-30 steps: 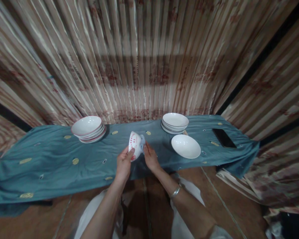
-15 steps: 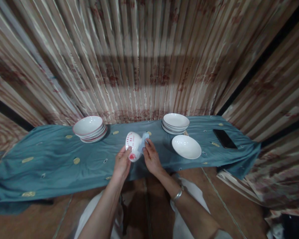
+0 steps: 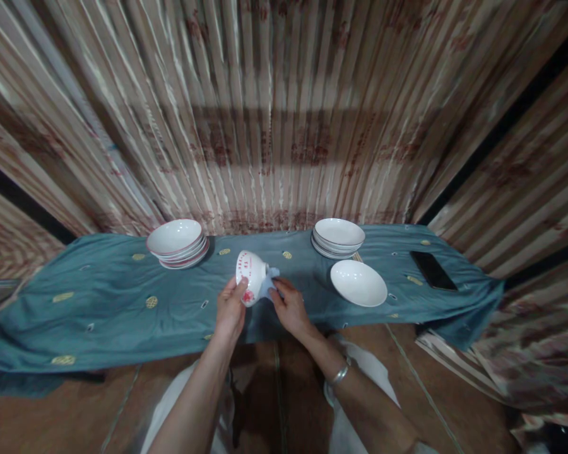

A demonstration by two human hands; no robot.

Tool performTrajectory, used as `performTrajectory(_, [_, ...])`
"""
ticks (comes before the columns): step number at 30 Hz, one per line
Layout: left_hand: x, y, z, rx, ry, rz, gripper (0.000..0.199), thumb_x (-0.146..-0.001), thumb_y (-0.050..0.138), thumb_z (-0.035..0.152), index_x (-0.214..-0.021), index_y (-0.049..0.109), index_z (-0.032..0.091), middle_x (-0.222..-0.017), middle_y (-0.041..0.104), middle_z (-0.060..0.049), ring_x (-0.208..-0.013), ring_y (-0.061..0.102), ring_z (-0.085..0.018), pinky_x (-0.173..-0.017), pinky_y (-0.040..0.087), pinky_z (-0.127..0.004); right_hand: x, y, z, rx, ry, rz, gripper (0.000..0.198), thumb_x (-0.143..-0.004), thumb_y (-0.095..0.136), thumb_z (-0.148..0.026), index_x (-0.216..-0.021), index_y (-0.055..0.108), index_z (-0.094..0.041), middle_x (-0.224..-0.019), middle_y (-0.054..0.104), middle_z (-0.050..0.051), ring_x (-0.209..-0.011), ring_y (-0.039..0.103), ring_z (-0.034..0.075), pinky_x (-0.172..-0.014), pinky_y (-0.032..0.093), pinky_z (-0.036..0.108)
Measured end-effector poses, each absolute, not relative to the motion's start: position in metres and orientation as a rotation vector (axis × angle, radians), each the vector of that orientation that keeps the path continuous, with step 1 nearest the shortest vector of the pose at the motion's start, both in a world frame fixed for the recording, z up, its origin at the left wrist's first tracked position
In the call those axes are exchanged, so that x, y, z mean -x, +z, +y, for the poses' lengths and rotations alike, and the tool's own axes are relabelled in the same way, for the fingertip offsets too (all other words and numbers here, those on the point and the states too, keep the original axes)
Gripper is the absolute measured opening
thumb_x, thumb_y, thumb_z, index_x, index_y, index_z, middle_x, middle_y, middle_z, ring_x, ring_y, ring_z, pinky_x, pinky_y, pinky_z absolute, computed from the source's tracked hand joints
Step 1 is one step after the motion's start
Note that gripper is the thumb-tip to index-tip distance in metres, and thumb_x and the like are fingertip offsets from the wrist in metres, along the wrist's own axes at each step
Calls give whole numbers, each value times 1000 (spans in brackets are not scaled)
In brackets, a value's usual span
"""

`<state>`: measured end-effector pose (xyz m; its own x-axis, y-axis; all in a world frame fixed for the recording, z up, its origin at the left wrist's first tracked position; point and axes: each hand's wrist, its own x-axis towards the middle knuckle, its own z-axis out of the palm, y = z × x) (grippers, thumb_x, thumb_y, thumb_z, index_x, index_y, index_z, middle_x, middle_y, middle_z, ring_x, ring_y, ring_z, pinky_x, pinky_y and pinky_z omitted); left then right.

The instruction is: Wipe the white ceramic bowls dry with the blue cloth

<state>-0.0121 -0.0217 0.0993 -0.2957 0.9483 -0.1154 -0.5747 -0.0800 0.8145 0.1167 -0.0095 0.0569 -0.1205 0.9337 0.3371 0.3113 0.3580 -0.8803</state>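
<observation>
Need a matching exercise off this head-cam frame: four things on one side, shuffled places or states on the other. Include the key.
Column 1
1. White glossy bowl with red print
2. Black flat rectangular device
3. Light-blue crumpled cloth
4. Stack of white, round, red-rimmed bowls

Column 2
a. Held in the right hand
b. Toward the left on the blue-green patterned tablecloth, near its far edge
c. Tipped sideways in the left hand
d. Lying flat toward the tablecloth's right end

Pairs: 1-c, 2-d, 3-a, 4-b

The bowl [image 3: 252,274] is between the left stack [image 3: 176,238] and the loose dish [image 3: 358,284].
</observation>
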Motion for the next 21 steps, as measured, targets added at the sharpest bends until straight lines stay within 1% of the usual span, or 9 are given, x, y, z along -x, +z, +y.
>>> performTrajectory(2, [13, 99, -21, -544, 1657, 952, 47, -45, 89, 36, -83, 72, 13, -75, 75, -7, -80, 71, -24, -78, 52, -34, -116, 59, -14, 1101, 740, -1672, 30, -91, 45, -32, -110, 67, -25, -121, 64, 9, -117, 56, 25, -105, 39, 42])
performTrajectory(4, [11, 99, -21, -541, 1647, 943, 48, -45, 89, 36, -84, 72, 13, -75, 75, -7, -81, 71, -24, -77, 52, -33, -114, 59, -18, 1075, 637, -1715, 37, -93, 42, -31, -122, 62, -22, -132, 58, 11, -126, 49, 24, -110, 35, 43])
performTrajectory(6, [8, 99, -22, -547, 1632, 933, 48, -46, 89, 35, -85, 72, 13, -77, 75, -8, -83, 70, -24, -77, 52, -33, -113, 59, -21, 1033, 533, -1794, 43, -94, 38, -29, -133, 53, -20, -143, 47, 11, -135, 39, 23, -114, 30, 43])
performTrajectory(8, [5, 100, -24, -568, 1616, 923, 45, -47, 88, 35, -84, 73, 14, -80, 76, -8, -85, 70, -24, -78, 52, -32, -112, 60, -21, 999, 458, -1889, 47, -95, 36, -28, -141, 44, -21, -151, 37, 8, -142, 27, 22, -117, 25, 45])
performTrajectory(10, [3, 102, -26, -603, 1593, 910, 43, -50, 87, 34, -85, 73, 14, -84, 76, -8, -86, 70, -24, -78, 52, -32, -114, 61, -19, 998, 415, -1947, 49, -96, 36, -28, -145, 38, -23, -154, 30, 6, -146, 18, 21, -118, 21, 47])
performTrajectory(11, [2, 102, -27, -620, 1577, 904, 42, -51, 86, 33, -87, 73, 14, -86, 76, -9, -87, 70, -24, -79, 52, -32, -115, 62, -17, 1008, 407, -1956, 50, -96, 36, -29, -145, 36, -23, -155, 29, 6, -146, 16, 21, -118, 20, 47])
performTrajectory(13, [0, 103, -29, -643, 1536, 900, 42, -53, 85, 32, -89, 73, 14, -87, 76, -9, -88, 69, -24, -79, 52, -33, -120, 64, -10, 1041, 426, -1929, 50, -96, 35, -31, -145, 37, -23, -154, 31, 6, -145, 19, 21, -118, 20, 47])
performTrajectory(16, [-2, 101, -33, -663, 1467, 903, 42, -55, 85, 33, -90, 74, 13, -84, 76, -10, -88, 70, -26, -80, 52, -34, -126, 64, 3, 1074, 556, -1798, 47, -96, 35, -35, -140, 45, -24, -149, 40, 6, -141, 30, 20, -117, 22, 44])
performTrajectory(21, [-6, 101, -37, -661, 1410, 920, 43, -53, 85, 34, -89, 74, 12, -81, 76, -11, -87, 70, -28, -80, 53, -37, -133, 57, 26, 1086, 994, -1426, 43, -92, 40, -45, -124, 60, -25, -131, 60, 3, -125, 51, 20, -112, 32, 38])
